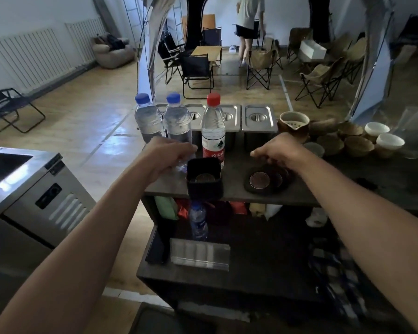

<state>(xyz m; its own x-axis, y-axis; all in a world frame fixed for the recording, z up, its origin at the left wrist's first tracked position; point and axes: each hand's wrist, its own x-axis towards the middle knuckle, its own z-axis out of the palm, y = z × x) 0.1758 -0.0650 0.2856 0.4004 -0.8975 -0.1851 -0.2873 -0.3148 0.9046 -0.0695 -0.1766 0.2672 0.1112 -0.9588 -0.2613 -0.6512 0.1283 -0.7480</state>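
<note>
Three water bottles stand on the dark counter (pixel 237 189): a blue-capped one (pixel 146 116) at the left, a second blue-capped bottle (pixel 176 121), and a red-capped bottle (pixel 213 131). My left hand (pixel 167 153) is curled round the lower part of the second blue-capped bottle. In front of it sits a black square holder (pixel 204 182) with round coasters inside. My right hand (pixel 278 150) hangs over a dark stack of round coasters (pixel 261 180), fingers bent down onto it. Whether it pinches one is hidden.
Steel lidded containers (pixel 258 118) line the counter's back edge, with a brown pitcher (pixel 293 125) and several bowls and cups (pixel 357 145) to the right. A lower shelf (pixel 263 256) holds another bottle (pixel 198 222) and a clear box (pixel 199 254). A steel cabinet (pixel 46 196) stands left. Beyond, folding chairs and a person.
</note>
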